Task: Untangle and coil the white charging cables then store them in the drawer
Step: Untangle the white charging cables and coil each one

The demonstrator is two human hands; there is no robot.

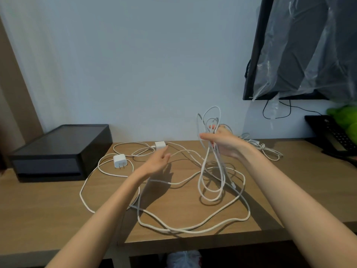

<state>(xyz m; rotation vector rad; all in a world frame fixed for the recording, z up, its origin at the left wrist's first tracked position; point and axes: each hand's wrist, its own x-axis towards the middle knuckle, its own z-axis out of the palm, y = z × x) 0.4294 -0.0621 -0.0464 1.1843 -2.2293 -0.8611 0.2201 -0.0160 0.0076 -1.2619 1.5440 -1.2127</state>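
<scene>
Currently right hand grips a bunch of thin white braided charging cable loops, lifted off the brown wooden table; the rest sprawls tangled on the tabletop. Left hand hovers low, fingers straight, holding nothing. Cable likely light, limp, snag-prone. Best taken near the white square plug adapter end, fed loop by loop. Black drawer box sits far left.

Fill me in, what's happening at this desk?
A person is sorting tangled white cables on the desk. The right hand holds a bunch of loops raised above it; the left hand, open, reaches toward the strands lying near two adapters. Most cable lies sprawled loose, and the black drawer box looks shut.
</scene>
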